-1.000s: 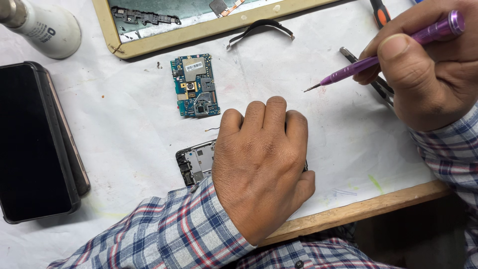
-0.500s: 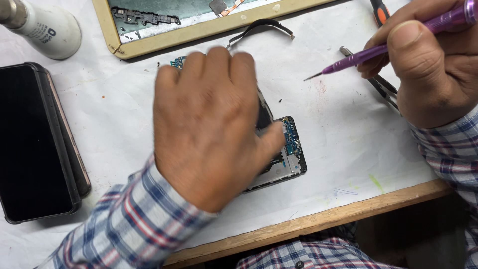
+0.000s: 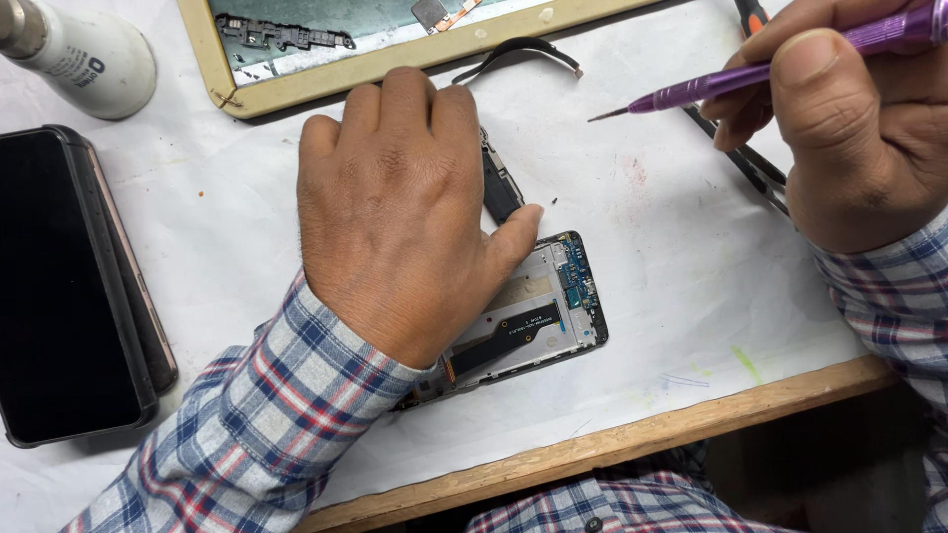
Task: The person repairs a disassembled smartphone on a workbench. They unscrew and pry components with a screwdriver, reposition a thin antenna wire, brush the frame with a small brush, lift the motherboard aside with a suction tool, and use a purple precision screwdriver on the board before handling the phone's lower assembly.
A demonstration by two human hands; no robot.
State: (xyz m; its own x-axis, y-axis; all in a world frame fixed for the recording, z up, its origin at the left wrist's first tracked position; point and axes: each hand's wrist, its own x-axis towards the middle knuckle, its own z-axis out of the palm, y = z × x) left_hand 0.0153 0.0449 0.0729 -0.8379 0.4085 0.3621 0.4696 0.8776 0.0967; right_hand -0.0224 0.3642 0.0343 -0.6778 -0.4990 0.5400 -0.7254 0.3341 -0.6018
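Head view looks down on your worktable [image 3: 681, 326], covered in white paper with a bare wooden edge along the near side. Your left hand [image 3: 405, 217] lies palm down over the middle of it, fingers together and pressed flat, thumb stretched out to the right; it covers the upper part of an opened phone [image 3: 538, 316] that lies tilted on the paper, its lower end with the small blue circuit board showing past your thumb. You are pressing on the phone rather than gripping it. Your right hand [image 3: 849, 128], at the upper right, is closed around a purple screwdriver [image 3: 731, 84], its fine tip pointing left and held in the air above the paper, well apart from the phone. To the far left lies a dark phone in a case [image 3: 69, 286], screen up. Along the top sits a wood-framed tray [image 3: 395, 64] holding dark phone parts. A white bottle [image 3: 84, 59] stands at the top left corner. A black curved strip [image 3: 518, 49] lies just below the tray, and a narrow black part [image 3: 499, 183] pokes out beside your left fingertips. Tweezers [image 3: 750, 163] lie under your right hand.
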